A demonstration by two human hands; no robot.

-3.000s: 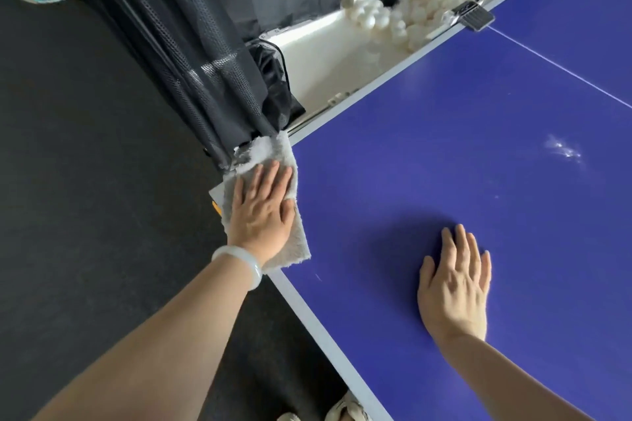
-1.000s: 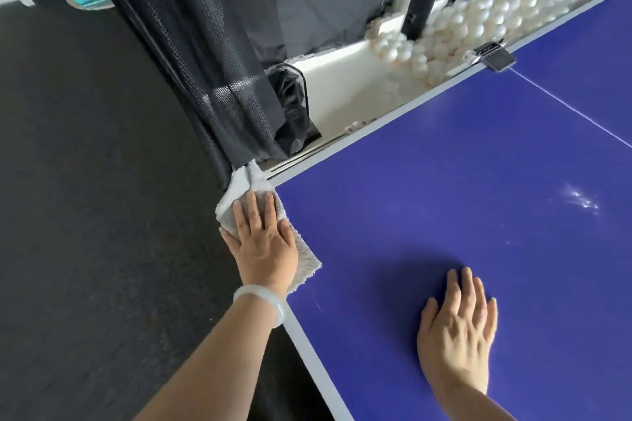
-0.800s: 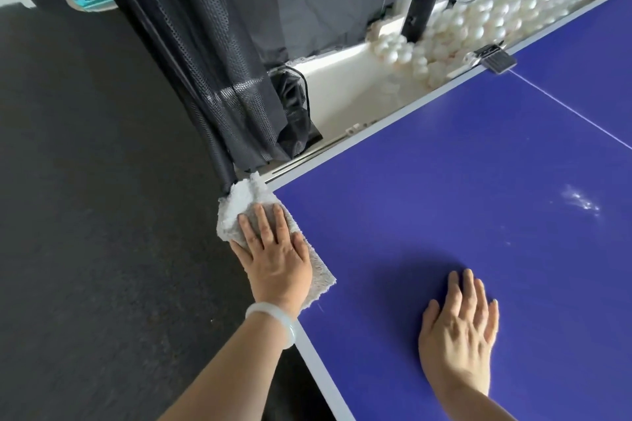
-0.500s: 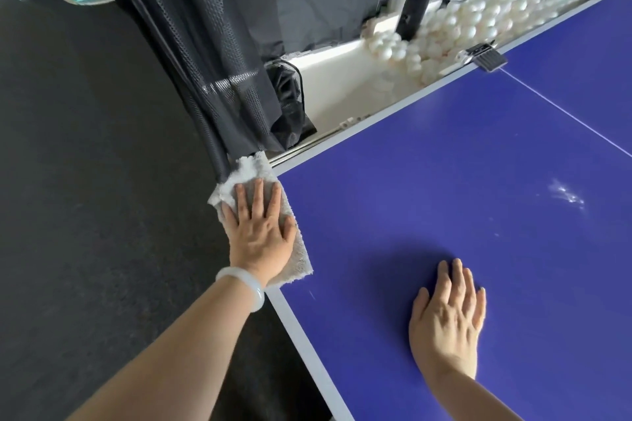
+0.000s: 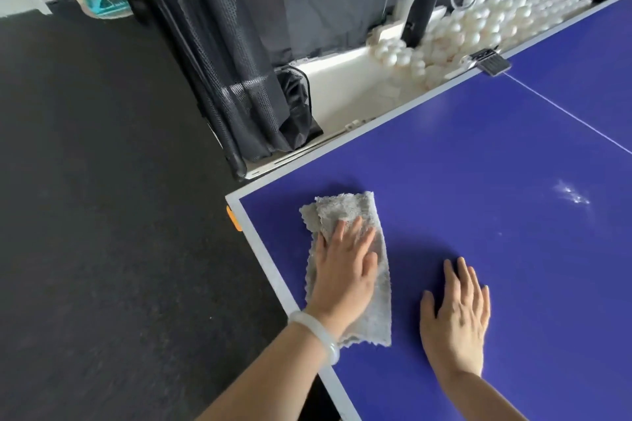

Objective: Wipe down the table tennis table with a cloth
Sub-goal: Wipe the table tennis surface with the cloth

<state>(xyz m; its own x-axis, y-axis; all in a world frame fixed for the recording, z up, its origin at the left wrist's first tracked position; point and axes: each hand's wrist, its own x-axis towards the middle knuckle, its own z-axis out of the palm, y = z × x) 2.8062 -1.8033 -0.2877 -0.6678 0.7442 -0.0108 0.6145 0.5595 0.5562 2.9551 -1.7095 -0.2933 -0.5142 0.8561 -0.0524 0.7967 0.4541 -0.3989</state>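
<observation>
Our left hand [image 5: 342,270] presses the cloth [image 5: 345,212] flat, grip released, just inside the tabletop [image 5: 478,164] corner. Our right hand [image 5: 456,314] rests flat beside it, grip released too. We judge most of the wiping is left to do: a white smear [image 5: 573,196] sits well to the right. The edge runs close on the left, and open blue surface lies ahead.

table [image 5: 478,181] blue, white edge | cloth [image 5: 345,212] grey | bracelet [image 5: 316,335] white
</observation>
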